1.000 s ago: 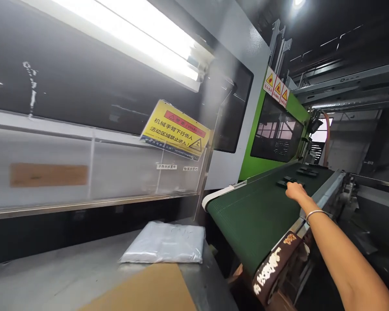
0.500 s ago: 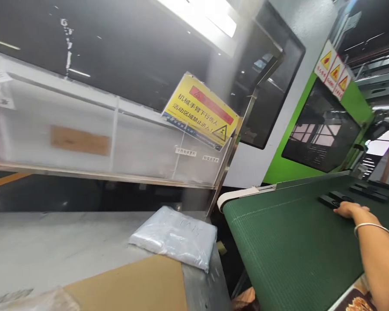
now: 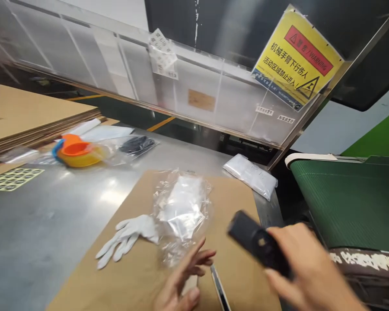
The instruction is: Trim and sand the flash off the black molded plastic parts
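My right hand point(image 3: 294, 259) grips a black part point(image 3: 257, 242), long and blurred by motion, with a round feature near its middle. It is held above the brown cardboard point(image 3: 236, 194). At the lower middle my left hand point(image 3: 188, 278) has its fingers apart and holds nothing. Between the hands lies a slim cutter knife point(image 3: 219, 287). Just beyond my left hand is a clear plastic bag point(image 3: 183, 207) with white contents. A white glove point(image 3: 129, 235) rests on the cardboard to the left of the bag.
The green conveyor belt point(image 3: 346, 198) is at the right, beside the metal table point(image 3: 52, 229). A wrapped white packet point(image 3: 251, 175) lies at the table's far edge. Orange and yellow bowls point(image 3: 79, 151), round stickers point(image 3: 14, 179) and stacked cardboard point(image 3: 35, 112) are at the left.
The view has swung left from the belt to the table. My right hand has come away from the belt with a black part in it. My left hand has come into view.
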A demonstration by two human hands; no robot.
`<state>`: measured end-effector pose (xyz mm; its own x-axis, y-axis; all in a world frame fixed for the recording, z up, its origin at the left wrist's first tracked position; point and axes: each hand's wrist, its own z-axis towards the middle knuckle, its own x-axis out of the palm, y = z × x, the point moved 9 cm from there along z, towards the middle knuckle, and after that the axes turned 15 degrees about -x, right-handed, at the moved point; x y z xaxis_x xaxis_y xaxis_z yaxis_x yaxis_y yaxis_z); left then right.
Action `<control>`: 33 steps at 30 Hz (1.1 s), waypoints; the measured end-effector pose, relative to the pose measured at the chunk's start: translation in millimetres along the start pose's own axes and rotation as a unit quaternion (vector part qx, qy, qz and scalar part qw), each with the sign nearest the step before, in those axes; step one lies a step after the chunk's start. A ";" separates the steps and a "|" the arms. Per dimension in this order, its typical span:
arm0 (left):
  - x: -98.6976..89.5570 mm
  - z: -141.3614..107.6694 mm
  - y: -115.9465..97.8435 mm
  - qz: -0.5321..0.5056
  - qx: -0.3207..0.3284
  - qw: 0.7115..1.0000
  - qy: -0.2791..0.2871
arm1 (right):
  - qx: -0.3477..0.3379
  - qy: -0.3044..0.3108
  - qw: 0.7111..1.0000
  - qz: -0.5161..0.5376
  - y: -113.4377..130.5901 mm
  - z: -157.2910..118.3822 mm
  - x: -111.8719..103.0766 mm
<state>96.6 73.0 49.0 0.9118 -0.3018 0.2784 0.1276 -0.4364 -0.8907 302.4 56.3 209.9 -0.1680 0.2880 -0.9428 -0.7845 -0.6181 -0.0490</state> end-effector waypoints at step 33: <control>-65.1 -111.6 9.8 0.169 0.129 0.977 -0.010 | -0.108 -0.132 0.915 0.365 233.2 49.6 91.9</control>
<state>-5.1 -6.2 62.2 0.9262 -0.3736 -0.0514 -0.0898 -0.0860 -0.9922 74.4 -25.1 128.1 -0.7618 -0.1106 -0.6383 -0.2736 -0.8382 0.4718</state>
